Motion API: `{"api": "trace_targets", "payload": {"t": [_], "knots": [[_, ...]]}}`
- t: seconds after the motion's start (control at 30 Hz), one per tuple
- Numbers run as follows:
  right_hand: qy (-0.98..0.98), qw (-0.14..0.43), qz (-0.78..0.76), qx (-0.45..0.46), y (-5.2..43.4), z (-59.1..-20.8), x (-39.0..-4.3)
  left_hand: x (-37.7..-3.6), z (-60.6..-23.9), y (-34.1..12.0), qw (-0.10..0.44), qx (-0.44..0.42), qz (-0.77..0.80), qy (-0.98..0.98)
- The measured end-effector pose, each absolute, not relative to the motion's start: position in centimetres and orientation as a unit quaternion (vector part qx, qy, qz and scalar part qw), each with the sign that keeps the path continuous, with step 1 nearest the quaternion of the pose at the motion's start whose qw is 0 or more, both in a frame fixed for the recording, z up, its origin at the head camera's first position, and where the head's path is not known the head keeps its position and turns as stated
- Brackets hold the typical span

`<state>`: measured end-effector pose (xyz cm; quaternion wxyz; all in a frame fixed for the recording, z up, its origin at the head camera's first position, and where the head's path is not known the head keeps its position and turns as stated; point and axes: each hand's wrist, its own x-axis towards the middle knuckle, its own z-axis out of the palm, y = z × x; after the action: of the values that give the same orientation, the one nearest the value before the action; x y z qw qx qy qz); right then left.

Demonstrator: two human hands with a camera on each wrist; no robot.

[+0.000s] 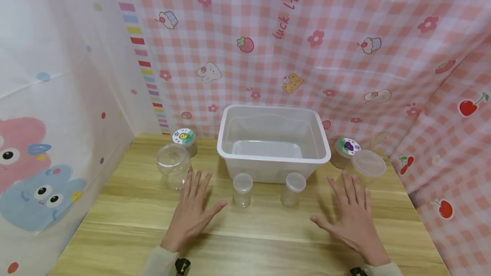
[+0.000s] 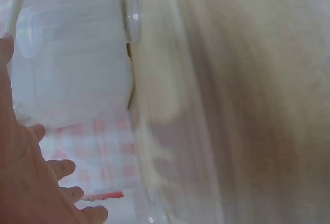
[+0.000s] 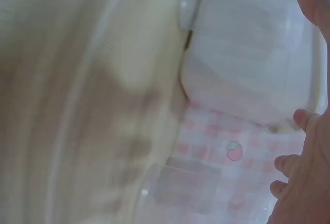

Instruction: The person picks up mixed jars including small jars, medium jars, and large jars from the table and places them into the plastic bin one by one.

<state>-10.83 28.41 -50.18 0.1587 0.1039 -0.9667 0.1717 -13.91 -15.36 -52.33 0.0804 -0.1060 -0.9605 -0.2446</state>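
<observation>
Fingers spread, my left hand [image 1: 193, 213] hovers over the table beside a round clear jar [image 1: 173, 169] and holds nothing. My right hand [image 1: 350, 218], also spread and holding nothing, is nearest a clear container with a frosted lid [image 1: 369, 163]. Two small clear jars with whitish lids, a left one [image 1: 242, 191] and a right one [image 1: 293, 190], stand between the hands. Behind them sits a white plastic basin [image 1: 273, 163]. In the left wrist view the fingers [image 2: 62, 168] look straight and apart; the right wrist view shows the right fingers [image 3: 289, 165] likewise.
A lidded jar with a yellow picture [image 1: 185, 139] stands at the back left. Another with a purple picture [image 1: 346, 150] stands right of the basin. The wooden table [image 1: 261, 246] backs onto a pink checked cloth [image 1: 268, 63], with more printed cloth at both sides.
</observation>
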Motion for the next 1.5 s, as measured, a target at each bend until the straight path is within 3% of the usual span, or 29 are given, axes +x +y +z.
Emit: {"api": "trace_targets", "payload": {"t": [0.57,0.83,1.27,1.5], "knots": [[-0.946,0.211,0.233,0.080,31.3,-46.3,-12.2,-17.0,-48.9,-14.9,0.098,-0.143,-0.329,-0.928],[-0.933,0.225,0.273,0.062,32.9,-45.5,-13.0,-18.1,-47.6,-14.9,0.133,-0.156,-0.346,-0.915],[-0.923,0.211,0.321,0.009,36.1,-45.9,-14.6,-20.3,-46.0,-14.2,0.222,-0.217,-0.337,-0.889],[-0.910,0.174,0.376,-0.029,37.5,-46.4,-15.5,-21.3,-45.1,-13.8,0.259,-0.251,-0.329,-0.873]]}}
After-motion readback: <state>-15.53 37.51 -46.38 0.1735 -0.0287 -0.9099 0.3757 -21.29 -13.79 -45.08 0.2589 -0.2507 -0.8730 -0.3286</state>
